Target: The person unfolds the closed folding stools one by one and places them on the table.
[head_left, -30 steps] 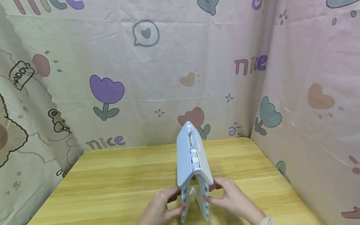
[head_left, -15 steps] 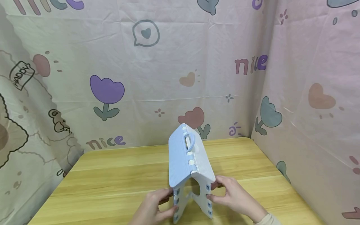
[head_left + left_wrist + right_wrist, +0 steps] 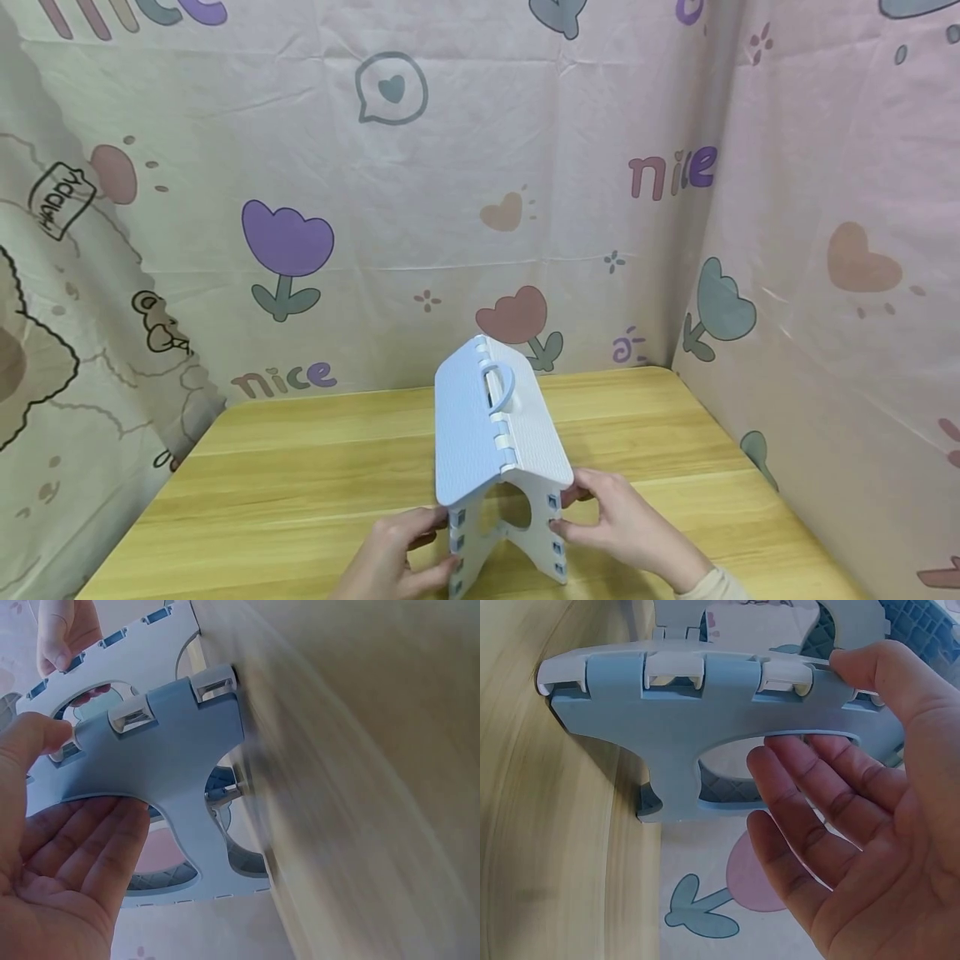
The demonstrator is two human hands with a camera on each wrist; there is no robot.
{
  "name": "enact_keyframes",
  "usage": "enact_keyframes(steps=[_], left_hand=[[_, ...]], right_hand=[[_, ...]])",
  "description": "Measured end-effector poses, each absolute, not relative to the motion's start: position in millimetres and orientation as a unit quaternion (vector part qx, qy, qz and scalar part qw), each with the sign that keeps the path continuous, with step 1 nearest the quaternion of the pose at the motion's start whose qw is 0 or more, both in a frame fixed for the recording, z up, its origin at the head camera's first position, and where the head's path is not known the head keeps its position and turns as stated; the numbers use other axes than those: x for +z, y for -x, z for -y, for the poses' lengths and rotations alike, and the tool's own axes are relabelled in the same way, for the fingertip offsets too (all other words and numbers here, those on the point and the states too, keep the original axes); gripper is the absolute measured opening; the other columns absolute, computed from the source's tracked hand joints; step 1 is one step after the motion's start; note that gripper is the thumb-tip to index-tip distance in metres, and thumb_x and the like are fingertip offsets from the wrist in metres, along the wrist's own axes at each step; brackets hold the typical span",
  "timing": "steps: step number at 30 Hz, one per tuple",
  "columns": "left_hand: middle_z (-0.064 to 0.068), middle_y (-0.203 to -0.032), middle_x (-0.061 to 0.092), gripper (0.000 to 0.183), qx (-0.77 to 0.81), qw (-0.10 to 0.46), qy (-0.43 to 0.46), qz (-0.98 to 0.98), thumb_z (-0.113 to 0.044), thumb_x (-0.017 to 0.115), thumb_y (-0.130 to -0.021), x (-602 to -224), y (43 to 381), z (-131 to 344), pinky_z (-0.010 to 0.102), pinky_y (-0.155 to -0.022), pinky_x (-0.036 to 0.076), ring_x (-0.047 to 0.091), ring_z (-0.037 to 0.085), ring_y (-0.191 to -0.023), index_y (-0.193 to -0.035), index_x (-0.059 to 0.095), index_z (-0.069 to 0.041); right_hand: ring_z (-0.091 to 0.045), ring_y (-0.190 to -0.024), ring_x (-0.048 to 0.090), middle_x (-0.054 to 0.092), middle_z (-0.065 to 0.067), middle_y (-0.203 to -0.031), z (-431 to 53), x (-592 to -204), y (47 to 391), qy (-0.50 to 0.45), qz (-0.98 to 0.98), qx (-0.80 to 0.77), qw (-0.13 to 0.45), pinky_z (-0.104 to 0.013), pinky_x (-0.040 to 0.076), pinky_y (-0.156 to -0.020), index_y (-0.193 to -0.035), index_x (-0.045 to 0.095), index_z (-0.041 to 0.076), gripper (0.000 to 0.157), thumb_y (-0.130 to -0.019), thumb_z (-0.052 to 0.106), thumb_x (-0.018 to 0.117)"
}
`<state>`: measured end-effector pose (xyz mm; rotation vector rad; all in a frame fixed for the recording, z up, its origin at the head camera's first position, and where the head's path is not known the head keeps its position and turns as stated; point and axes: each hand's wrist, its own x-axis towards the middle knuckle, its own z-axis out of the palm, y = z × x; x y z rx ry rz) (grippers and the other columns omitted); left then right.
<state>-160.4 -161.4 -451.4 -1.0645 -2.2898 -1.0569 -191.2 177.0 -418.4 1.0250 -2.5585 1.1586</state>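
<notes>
Hands flank a half-unfolded blue stool (image 3: 491, 433). Left hand (image 3: 397, 558) at seven o'clock of it lays nearly straight fingers (image 3: 90, 847) along the near left leg panel, thumb on the panel's edge. Right hand (image 3: 622, 529) at four o'clock does likewise on the right panel, fingers (image 3: 810, 802) extended, thumb over the hinged top edge. Largest around is the printed cloth (image 3: 465, 167) from nine to three o'clock; then the worktop (image 3: 300, 467); then the stool standing at its centre, seat halves peaked; then its handle (image 3: 501, 387) on the ridge.
</notes>
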Motion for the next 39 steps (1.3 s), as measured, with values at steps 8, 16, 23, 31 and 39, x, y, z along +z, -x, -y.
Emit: enact_keyframes(steps=[8,16,23,31,39], left_hand=[[0.004,-0.11,0.082,0.033,-0.376,0.205,0.382,0.819,-0.008,0.086,-0.087,-452.0,161.9,162.8,0.029,-0.075,0.068,0.08,0.017,-0.1,-0.117,0.074,-0.009],[0.002,-0.13,0.078,0.053,-0.317,0.227,0.348,0.852,-0.005,0.085,-0.085,-427.2,161.5,181.0,0.039,-0.089,0.068,0.077,0.022,-0.113,-0.136,0.069,-0.012],[0.008,-0.136,0.075,0.043,-0.293,0.299,0.302,0.857,-0.01,0.077,-0.096,-379.4,173.6,189.3,0.046,-0.097,0.066,0.075,0.029,-0.119,-0.138,0.07,-0.008],[0.012,-0.171,0.04,0.07,-0.296,0.223,0.295,0.881,-0.036,0.067,-0.106,-345.5,192.3,167.5,0.059,-0.124,0.04,0.044,0.036,-0.155,-0.164,0.042,-0.005],[0.016,-0.171,0.038,0.088,-0.308,0.177,0.322,0.877,-0.053,0.071,-0.1,-345.6,205.9,146.2,0.058,-0.124,0.042,0.044,0.036,-0.156,-0.164,0.039,-0.002]], right_hand=[[-0.001,-0.095,0.072,0.079,0.01,-0.105,-174.6,-414.3,189.9,-0.341,0.856,0.384,0.06,-0.028,0.063,-0.082,-0.123,0.071,0.015,0.036,-0.092,0.029,0.084],[-0.005,-0.103,0.071,0.075,0.017,-0.111,-184.0,-402.4,192.9,-0.326,0.872,0.363,0.034,-0.034,0.063,-0.092,-0.124,0.068,0.027,0.036,-0.093,0.04,0.083],[-0.017,-0.113,0.072,0.076,0.008,-0.123,-193.6,-373.7,203.0,-0.305,0.878,0.354,0.1,-0.041,0.062,-0.099,-0.129,0.07,0.02,0.027,-0.104,0.031,0.071],[-0.042,-0.152,0.048,0.043,-0.009,-0.171,-173.4,-348.6,213.1,-0.31,0.878,0.331,0.15,-0.074,0.042,-0.118,-0.166,0.041,0.019,0.069,-0.105,0.04,0.066],[-0.036,-0.162,0.031,0.024,-0.011,-0.177,-151.2,-344.4,221.8,-0.343,0.879,0.319,0.084,-0.06,0.032,-0.129,-0.169,0.029,0.009,0.082,-0.106,0.049,0.062]])
